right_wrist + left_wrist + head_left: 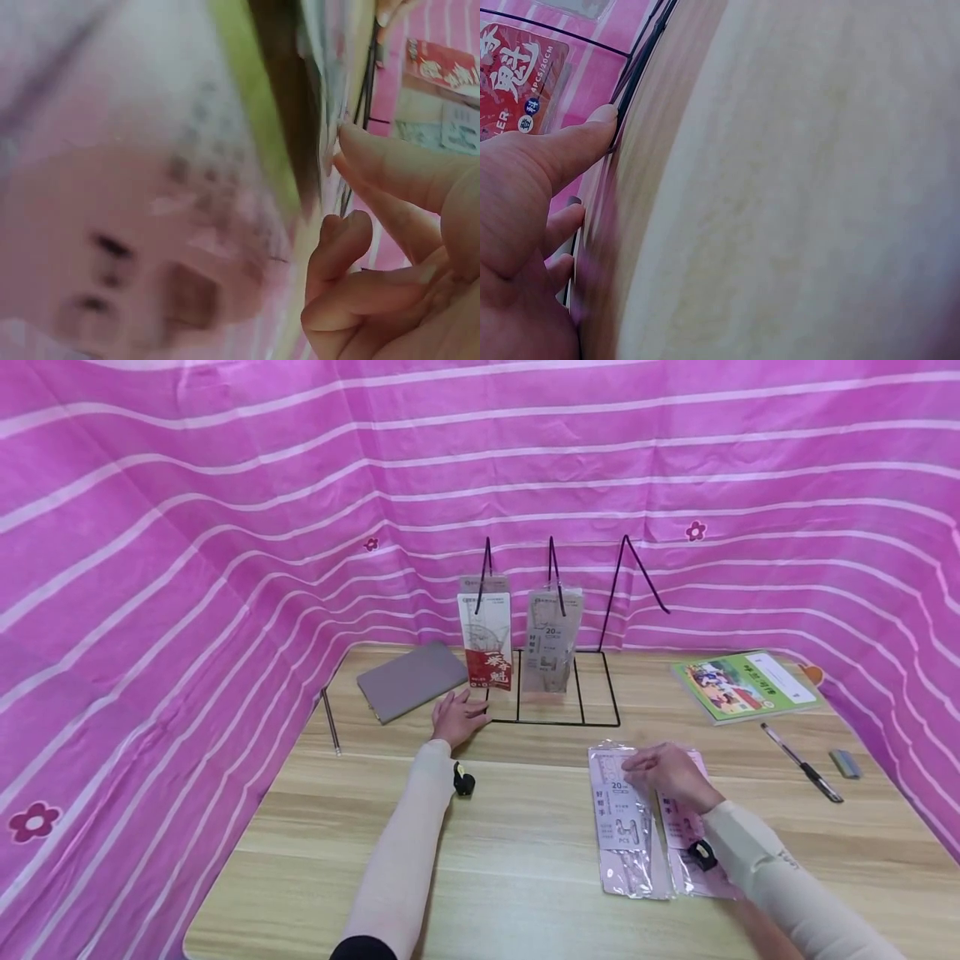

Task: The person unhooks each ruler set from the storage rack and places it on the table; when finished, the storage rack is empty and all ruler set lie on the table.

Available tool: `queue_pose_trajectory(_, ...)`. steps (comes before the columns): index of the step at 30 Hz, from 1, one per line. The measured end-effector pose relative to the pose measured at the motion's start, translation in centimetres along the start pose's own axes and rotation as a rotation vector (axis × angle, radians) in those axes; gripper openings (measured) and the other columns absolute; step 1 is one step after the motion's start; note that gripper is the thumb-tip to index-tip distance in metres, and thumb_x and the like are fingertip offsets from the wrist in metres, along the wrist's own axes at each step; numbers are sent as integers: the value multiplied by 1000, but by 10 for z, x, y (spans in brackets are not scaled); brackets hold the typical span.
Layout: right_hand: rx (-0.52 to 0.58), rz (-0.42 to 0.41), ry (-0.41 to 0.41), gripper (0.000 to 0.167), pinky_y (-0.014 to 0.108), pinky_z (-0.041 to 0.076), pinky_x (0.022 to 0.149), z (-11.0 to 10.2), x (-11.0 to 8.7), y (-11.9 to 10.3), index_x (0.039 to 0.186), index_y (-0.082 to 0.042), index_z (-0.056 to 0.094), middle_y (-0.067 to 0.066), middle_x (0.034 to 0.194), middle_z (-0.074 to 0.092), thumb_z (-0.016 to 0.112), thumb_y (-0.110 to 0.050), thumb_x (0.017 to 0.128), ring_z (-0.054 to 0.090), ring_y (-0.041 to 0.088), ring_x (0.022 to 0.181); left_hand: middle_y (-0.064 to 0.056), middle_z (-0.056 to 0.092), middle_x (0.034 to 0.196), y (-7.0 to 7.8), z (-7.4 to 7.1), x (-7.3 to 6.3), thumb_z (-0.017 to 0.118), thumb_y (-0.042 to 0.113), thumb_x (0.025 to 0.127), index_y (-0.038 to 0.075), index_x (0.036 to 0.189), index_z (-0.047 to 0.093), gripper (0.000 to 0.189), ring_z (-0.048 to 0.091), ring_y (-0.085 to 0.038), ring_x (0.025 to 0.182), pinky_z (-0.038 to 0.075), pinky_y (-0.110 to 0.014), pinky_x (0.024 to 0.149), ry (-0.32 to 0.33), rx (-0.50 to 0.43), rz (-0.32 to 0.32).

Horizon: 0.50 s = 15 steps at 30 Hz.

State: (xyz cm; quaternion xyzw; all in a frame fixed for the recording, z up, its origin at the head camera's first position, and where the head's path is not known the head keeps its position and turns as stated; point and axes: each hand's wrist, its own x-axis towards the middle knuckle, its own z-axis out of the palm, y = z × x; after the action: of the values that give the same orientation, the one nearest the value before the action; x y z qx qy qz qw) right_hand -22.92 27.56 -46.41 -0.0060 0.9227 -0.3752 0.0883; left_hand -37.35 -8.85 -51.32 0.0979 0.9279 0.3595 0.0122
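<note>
My left hand (459, 718) rests at the front left corner of a black wire rack (558, 723), its thumb (600, 120) pressing the base wire and its other fingers loosely extended. On the table at right lie two clear-wrapped ruler set packets, a left one (617, 818) and a pinkish right one (681, 831). Over them is my right hand (671, 774), pinching the upper edge of the left packet between thumb and forefinger, the other fingers curled. Hooks of the rack carry a red and white ruler set (487, 639) and a grey ruler set (552, 643).
A grey notebook (412, 681) and a pencil (330, 721) lie left of the rack. To the right are a green book (746, 687), a pen (802, 764) and an eraser (846, 764). Pink striped cloth (225, 527) walls in the table.
</note>
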Motion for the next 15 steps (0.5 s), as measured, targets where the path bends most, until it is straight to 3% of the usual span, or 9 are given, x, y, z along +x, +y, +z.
queue_pose_trajectory(3,24,11,21,29,41,52,81,-9,6,-7,117,-5,74,26,124,67,74,-18,90,65,35,105,-12,35,161,-1,0,0,72,34,93,19,128,70,39,15,-41,153,2,-56,123,-4,-6,0)
queue_pose_trajectory(6,49,-42,101,35,41,55,79,-19,19,-17,126,-4,68,25,121,68,70,-20,95,65,35,102,-11,34,162,-3,1,1,72,35,93,21,129,69,39,14,-40,154,2,-56,123,-9,-4,-1)
queue_pose_trajectory(10,63,-235,284,36,21,53,74,-27,45,-31,126,0,67,22,108,71,71,-19,95,66,24,91,-9,32,163,-4,1,2,71,35,93,22,131,68,40,13,-39,154,0,-54,124,-15,1,-10)
queue_pose_trajectory(12,88,-340,354,33,13,50,74,-29,59,-38,124,0,68,21,110,71,71,-16,95,65,18,92,-9,32,163,-3,1,2,71,36,94,22,131,68,40,13,-39,154,0,-54,124,-16,6,-15)
queue_pose_trajectory(15,169,-468,396,31,9,49,77,-30,77,-50,123,1,69,21,118,69,72,-11,94,62,11,100,-9,33,163,-1,0,1,71,36,94,22,131,68,40,14,-39,154,1,-54,124,-19,6,-20)
